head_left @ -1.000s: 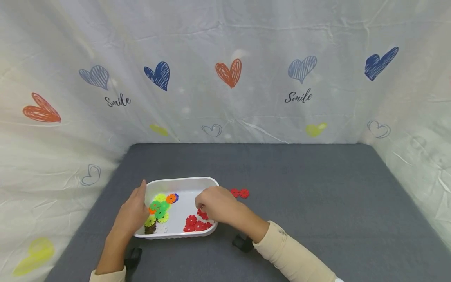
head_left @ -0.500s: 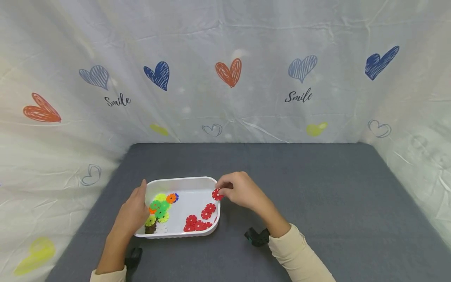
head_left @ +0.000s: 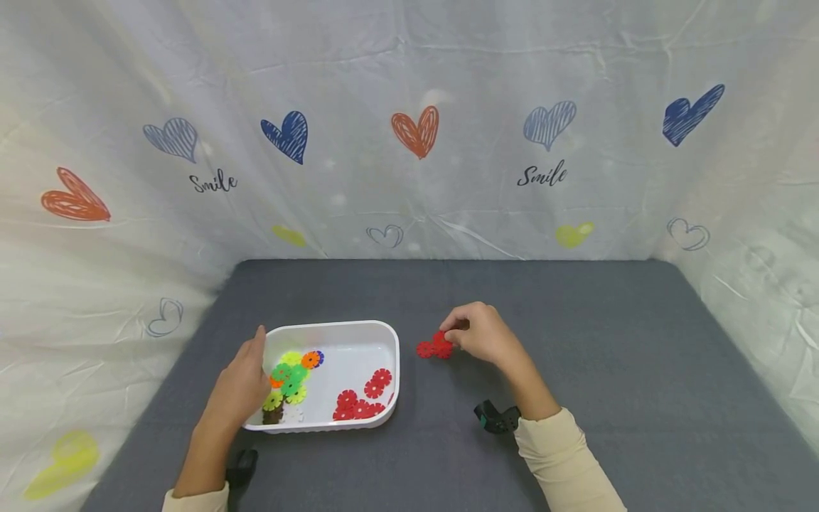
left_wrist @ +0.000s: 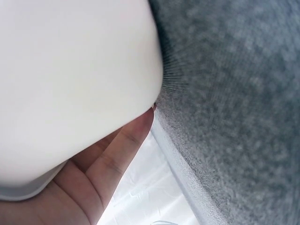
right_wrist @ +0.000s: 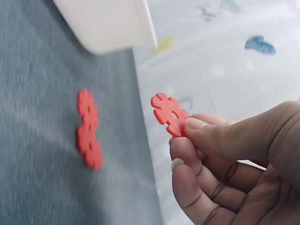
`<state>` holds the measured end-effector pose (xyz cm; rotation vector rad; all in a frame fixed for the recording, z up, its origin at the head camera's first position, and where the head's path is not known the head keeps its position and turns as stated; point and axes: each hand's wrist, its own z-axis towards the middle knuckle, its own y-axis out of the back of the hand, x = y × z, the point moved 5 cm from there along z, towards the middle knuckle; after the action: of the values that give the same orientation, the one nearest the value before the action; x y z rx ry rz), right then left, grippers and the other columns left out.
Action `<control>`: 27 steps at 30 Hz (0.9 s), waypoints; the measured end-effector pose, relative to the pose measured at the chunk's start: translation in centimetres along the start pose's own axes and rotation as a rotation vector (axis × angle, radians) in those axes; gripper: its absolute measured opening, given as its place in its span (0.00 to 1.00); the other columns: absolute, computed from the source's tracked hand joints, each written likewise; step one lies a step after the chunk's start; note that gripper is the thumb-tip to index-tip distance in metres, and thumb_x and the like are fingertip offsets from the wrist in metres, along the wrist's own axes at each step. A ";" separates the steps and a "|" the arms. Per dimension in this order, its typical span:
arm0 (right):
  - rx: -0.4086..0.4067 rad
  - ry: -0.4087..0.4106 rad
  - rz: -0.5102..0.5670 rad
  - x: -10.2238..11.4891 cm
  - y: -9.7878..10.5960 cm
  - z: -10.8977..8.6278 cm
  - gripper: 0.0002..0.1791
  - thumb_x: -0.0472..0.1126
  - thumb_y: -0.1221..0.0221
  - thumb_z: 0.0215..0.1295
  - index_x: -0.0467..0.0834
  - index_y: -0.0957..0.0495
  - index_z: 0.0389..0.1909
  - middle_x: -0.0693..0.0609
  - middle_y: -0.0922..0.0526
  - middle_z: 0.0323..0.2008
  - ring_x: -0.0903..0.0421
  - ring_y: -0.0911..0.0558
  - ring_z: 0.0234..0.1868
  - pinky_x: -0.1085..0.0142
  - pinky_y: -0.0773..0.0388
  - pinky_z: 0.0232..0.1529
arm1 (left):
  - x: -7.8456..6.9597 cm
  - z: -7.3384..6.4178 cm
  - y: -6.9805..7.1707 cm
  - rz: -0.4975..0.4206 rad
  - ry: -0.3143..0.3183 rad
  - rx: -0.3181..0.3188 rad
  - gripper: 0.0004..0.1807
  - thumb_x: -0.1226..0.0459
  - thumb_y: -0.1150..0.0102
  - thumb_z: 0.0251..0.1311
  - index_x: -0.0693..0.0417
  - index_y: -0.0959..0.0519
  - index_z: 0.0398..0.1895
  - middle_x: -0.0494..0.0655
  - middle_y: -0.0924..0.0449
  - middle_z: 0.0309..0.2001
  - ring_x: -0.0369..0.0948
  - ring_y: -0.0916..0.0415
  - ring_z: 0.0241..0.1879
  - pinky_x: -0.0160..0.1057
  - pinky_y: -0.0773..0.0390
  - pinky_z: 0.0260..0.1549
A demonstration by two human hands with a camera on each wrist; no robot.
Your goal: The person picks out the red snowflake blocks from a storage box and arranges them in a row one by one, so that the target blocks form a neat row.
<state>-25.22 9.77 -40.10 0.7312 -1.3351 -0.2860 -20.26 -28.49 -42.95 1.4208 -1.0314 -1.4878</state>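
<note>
My left hand (head_left: 239, 387) holds the left end of a white plastic tray (head_left: 339, 326); the left wrist view shows its fingers (left_wrist: 123, 152) along the tray's outside. Out to the right of the tray, my right hand (head_left: 483, 334) pinches a red flower-shaped notched disc (right_wrist: 167, 114) between thumb and fingertips. Two more red discs (right_wrist: 89, 129) lie side by side on the grey cloth, just below the held one. Several red discs (head_left: 358, 407) are in the tray's right part. Green discs (head_left: 293, 380) and yellow ones pile up at its left.
An orange disc (head_left: 311, 360) overlaps a blue one in the tray, and brown discs (head_left: 273, 414) lie in its near left corner beside white ones. Grey cloth (head_left: 576, 320) covers the table. A pale curtain (head_left: 473, 192) printed with hearts hangs behind and at the sides.
My right hand has picked a red disc out of the tray and carried it right, over the two discs on the cloth. The left hand and tray have stayed still.
</note>
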 end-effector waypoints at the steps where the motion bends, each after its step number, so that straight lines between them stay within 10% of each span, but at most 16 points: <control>1: 0.002 -0.017 0.001 -0.5 0.2 0.0 0.05 0.28 0.34 0.61 0.41 0.12 0.34 0.54 0.16 0.27 0.58 0.22 0.24 0.63 0.23 0.27 | 0.0 0.0 0.0 0.000 0.000 0.001 0.39 0.78 0.55 0.61 0.74 0.54 0.76 0.76 0.41 0.67 0.68 0.31 0.58 0.67 0.30 0.53; 14: 0.017 -0.212 -0.094 -5.1 0.5 0.5 0.08 0.25 0.38 0.60 0.39 0.13 0.31 0.52 0.18 0.22 0.57 0.22 0.23 0.63 0.24 0.25 | 0.3 0.1 -0.1 -0.002 -0.010 0.004 0.39 0.77 0.53 0.62 0.73 0.54 0.76 0.76 0.41 0.67 0.67 0.31 0.56 0.67 0.30 0.53; 27: 0.025 -0.217 -0.085 -5.4 -0.4 0.7 0.08 0.25 0.39 0.59 0.39 0.13 0.31 0.52 0.17 0.24 0.58 0.22 0.23 0.65 0.24 0.25 | 0.3 0.1 -0.2 -0.001 -0.006 -0.009 0.39 0.77 0.54 0.62 0.73 0.54 0.76 0.76 0.41 0.67 0.66 0.30 0.55 0.67 0.30 0.53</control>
<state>-27.09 12.36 -44.49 0.7962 -1.5171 -0.4269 -20.41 -28.73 -43.20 1.4117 -1.0266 -1.4966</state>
